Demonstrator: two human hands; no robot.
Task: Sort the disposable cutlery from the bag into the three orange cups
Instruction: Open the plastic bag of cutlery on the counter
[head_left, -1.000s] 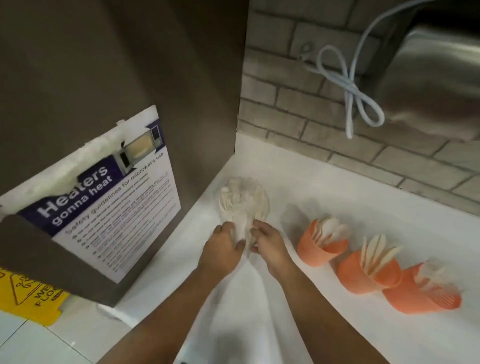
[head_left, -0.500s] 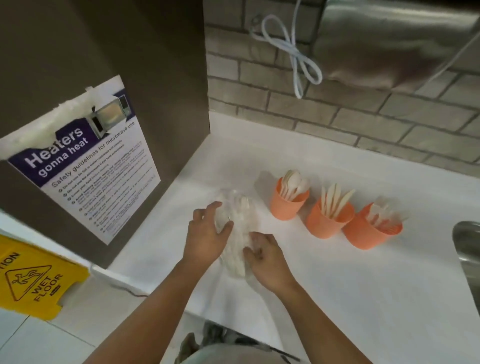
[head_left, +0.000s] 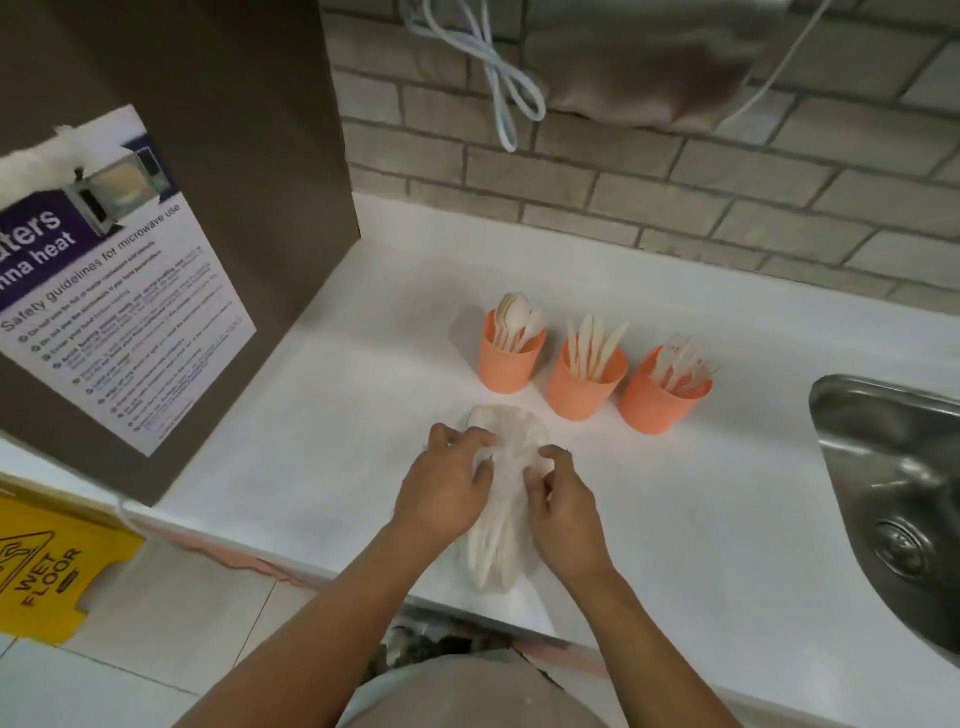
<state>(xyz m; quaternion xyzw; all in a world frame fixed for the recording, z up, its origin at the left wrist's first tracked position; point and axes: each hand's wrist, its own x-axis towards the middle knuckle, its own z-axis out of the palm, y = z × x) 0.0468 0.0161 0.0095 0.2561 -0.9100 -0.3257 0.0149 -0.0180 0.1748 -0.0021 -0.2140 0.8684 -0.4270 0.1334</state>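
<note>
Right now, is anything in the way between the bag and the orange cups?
Nothing visible. Only bare white counter lies between the bag and the three orange cups. The left hand and right hand both grip the bag, whose plastic wraps the cutlery.

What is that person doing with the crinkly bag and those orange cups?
A person is sorting throwaway cutlery. Their left hand and right hand both pinch the clear bag, which has more pieces inside and lies on the white counter. Behind it three orange cups stand in a row: the left cup has spoons, the middle cup knives, the right cup forks.
</note>
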